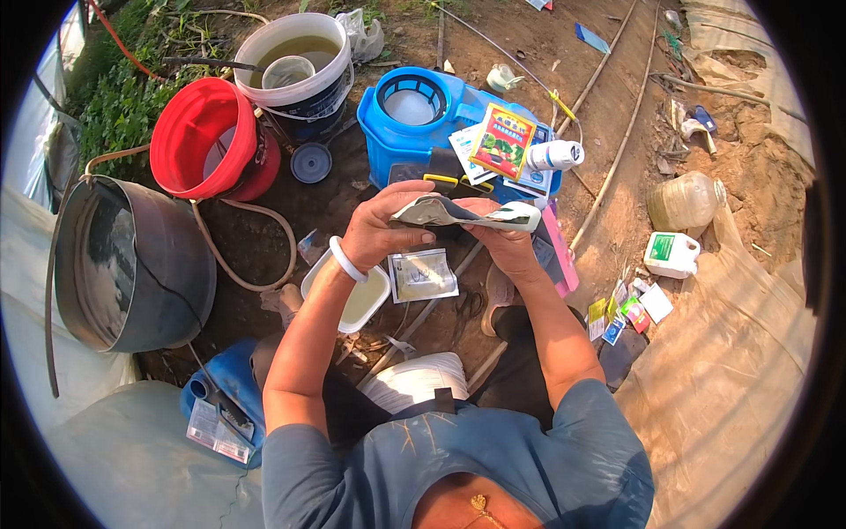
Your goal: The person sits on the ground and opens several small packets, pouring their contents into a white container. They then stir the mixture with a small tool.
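Note:
A foil-like packet (pixel 439 213) is pinched between both my hands at about the middle of the view. My left hand (pixel 378 228), with a white bangle at the wrist, grips its left end. On its right end is my right hand (pixel 505 244). The packet's mouth looks parted, but its contents are hidden. Below lies a flat silver-white packet (pixel 423 275), beside a white plastic tub (pixel 357 311) of pale liquid partly covered by my left forearm. Just beyond my hands stands a blue sprayer tank (pixel 396 155), bearing a colourful sachet (pixel 502 140) and a white bottle (pixel 556 155).
A red bucket (pixel 201 139), a white bucket (pixel 294 49) of murky liquid and a grey barrel (pixel 172 264) stand left. A blue jerrycan (pixel 228 390) lies lower left. At right are a cloudy jug (pixel 681 202), a white jug (pixel 671 254) and several sachets (pixel 621 311).

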{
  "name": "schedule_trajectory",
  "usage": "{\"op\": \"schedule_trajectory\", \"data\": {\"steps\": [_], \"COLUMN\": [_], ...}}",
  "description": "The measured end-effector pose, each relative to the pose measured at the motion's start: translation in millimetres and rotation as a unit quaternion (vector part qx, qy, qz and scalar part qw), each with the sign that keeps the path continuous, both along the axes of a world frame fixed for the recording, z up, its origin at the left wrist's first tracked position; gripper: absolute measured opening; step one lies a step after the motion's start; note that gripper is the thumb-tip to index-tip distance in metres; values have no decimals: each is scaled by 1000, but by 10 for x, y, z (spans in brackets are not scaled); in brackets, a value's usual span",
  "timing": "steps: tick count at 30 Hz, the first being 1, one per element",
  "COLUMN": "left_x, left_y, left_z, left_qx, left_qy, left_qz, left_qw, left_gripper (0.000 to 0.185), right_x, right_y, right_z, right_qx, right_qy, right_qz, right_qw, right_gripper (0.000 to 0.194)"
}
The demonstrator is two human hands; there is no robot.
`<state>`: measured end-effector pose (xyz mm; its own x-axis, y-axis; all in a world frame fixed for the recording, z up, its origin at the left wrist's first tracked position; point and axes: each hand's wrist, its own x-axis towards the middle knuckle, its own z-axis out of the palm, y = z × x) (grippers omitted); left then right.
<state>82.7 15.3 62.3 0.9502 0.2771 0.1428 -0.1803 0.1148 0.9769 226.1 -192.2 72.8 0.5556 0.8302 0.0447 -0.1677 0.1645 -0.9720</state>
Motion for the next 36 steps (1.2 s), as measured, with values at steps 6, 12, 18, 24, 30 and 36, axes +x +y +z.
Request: {"op": "schedule_trajectory", "data": {"steps": [6, 12, 18, 24, 30, 36], "left_x": [-175, -392, -551, -647, -660, -619], "left_y": [-142, -227, -295, -386, -405, -484], "left_z": [9, -78, -114, -119, -14, 261], "left_qx": [81, 169, 132, 111, 23, 93], "left_qy": [58, 20, 26, 90, 220, 269], "left_qz": [9, 22, 10, 43, 41, 66], "left_qw": [995, 985, 991, 989, 974, 956], "left_gripper": [46, 41, 42, 32, 35, 36], "right_x": [43, -218, -345, -456, -439, -462], "right_y": [-77, -133, -135, -142, -79, -62], "right_z": [36, 127, -16, -150, -293, -204], "right_qx": [6, -87, -54, -86, -139, -153], "right_qy": [-240, -243, -375, -308, 54, 154], "right_qz": [75, 90, 64, 71, 109, 164], "right_qw": [968, 962, 923, 945, 983, 962], "right_gripper": [30, 40, 35, 27, 48, 64]}}
